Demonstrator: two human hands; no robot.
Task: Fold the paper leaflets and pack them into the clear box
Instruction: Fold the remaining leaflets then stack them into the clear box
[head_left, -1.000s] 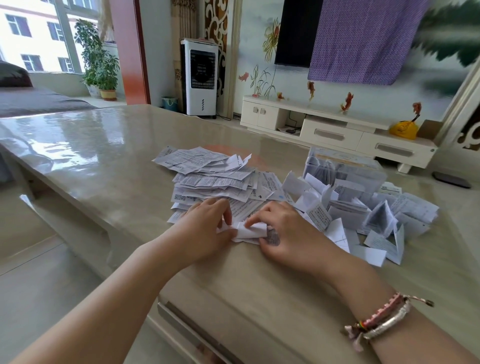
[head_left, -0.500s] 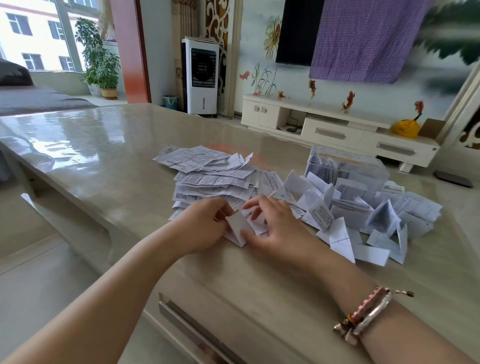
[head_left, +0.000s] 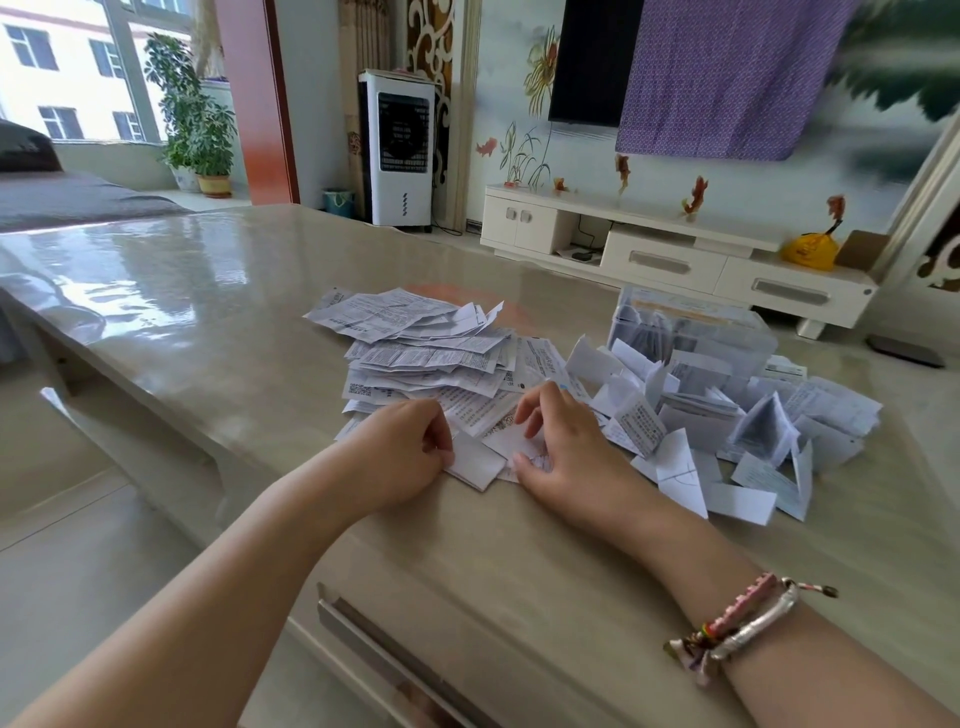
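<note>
A small white leaflet (head_left: 480, 460) lies partly folded on the table's near side, between my hands. My left hand (head_left: 400, 449) pinches its left edge with curled fingers. My right hand (head_left: 563, 452) holds its right part, thumb and fingers curled over the paper. Behind them spreads a pile of flat printed leaflets (head_left: 426, 353). To the right lies a heap of folded leaflets (head_left: 727, 415). The clear box (head_left: 696, 327) stands behind that heap with several folded papers inside.
The glossy beige table (head_left: 208, 291) stretches far to the left and back. Its front edge with a drawer handle (head_left: 395, 654) is just below my arms. A white TV cabinet (head_left: 665, 249) and an air cooler (head_left: 402, 150) stand beyond the table.
The leaflet has turned from a flat strip to an angled fold between my hands. Both hands shifted slightly back toward the pile and my right fingers lifted over the paper.
</note>
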